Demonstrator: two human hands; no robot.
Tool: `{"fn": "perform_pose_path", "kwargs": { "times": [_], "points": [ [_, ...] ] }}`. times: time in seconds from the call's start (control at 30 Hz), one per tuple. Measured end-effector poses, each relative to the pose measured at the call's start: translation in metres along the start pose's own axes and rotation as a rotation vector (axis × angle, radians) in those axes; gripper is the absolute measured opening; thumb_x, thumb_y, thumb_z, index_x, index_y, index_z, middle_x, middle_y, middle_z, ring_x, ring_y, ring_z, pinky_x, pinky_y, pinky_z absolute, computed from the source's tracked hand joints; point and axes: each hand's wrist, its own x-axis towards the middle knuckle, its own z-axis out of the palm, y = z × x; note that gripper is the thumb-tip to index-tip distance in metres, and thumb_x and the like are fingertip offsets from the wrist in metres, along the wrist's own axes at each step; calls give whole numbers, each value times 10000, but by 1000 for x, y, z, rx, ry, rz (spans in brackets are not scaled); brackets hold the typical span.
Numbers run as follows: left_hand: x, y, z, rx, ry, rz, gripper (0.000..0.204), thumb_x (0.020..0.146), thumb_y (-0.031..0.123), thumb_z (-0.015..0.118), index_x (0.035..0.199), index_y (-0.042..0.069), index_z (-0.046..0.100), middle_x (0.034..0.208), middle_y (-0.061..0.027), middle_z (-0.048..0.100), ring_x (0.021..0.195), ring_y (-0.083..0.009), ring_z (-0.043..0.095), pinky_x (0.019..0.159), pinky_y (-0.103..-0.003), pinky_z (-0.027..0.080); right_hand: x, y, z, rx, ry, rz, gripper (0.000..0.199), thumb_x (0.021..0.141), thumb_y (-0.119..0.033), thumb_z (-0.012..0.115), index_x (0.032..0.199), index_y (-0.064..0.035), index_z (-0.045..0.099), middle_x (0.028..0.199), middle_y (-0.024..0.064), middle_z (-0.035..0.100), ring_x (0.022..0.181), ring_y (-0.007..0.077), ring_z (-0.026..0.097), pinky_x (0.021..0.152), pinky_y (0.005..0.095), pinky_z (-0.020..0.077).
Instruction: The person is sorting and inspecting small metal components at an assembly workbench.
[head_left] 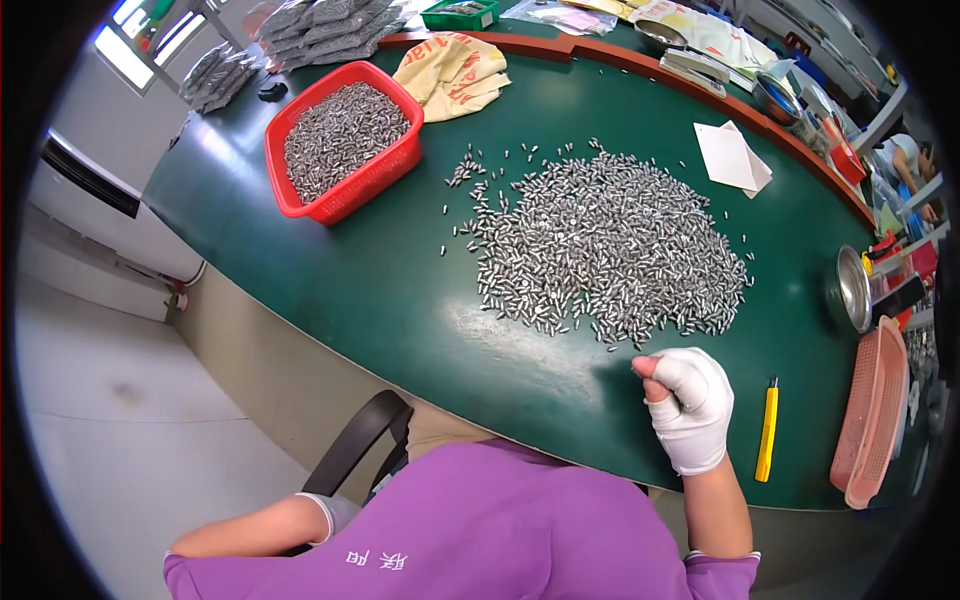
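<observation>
My right hand, in a white glove with bare fingertips, rests at the near edge of a heap of small metal pins. Its fingers are curled in and pressed together; whether anything is between them is hidden. The pins are silvery, short and rounded, with a few strays around the heap. My left hand is down at my waist beside the chair's armrest. Only a bit of its pale glove shows, the fingers being covered by my purple shirt. A red plastic basket at the far left holds more of the same pins.
A yellow utility knife lies right of my right hand. Beyond it stand a pink basket and a metal bowl. White cards, a yellow cloth sack and stacked grey bags lie farther back. A brown ledge borders the green table.
</observation>
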Motion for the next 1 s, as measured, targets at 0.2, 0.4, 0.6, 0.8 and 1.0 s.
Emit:
{"fn": "perform_pose_path", "kwargs": {
  "times": [0.2,0.4,0.6,0.8,1.0],
  "points": [
    [-3,-2,10,-17,7,-38,211,804,226,587,869,45,674,834,-154,672,757,-333,638,689,-369,509,-3,-1,-5,-36,-34,-97,131,751,-95,703,875,-110,664,759,27,617,632,224,573,564,331,439],
    [-1,-16,18,-20,-40,-31,208,803,223,588,870,45,674,833,-155,671,755,-332,637,687,-368,509,1,2,-5,-66,-13,-111,107,763,-104,692,861,-108,651,756,24,607,621,224,567,558,333,433],
    [4,-38,29,-32,-80,-8,206,802,220,590,871,45,674,833,-156,670,753,-331,637,686,-366,509,1,6,-2,-73,-25,-42,123,752,-88,690,866,-107,649,783,30,632,661,230,589,590,333,458],
    [5,-54,41,-36,-115,10,203,801,217,592,872,46,674,832,-157,670,751,-330,637,684,-365,509,-2,9,0,-106,-5,4,136,731,-51,693,850,-94,644,796,32,660,690,228,620,615,324,479],
    [24,-63,17,61,-170,72,200,800,214,594,872,46,675,831,-157,669,749,-329,637,683,-363,509,-2,-2,-17,-163,53,-18,153,734,-67,694,880,-102,669,781,35,639,661,230,604,582,317,468]
  ]
}}
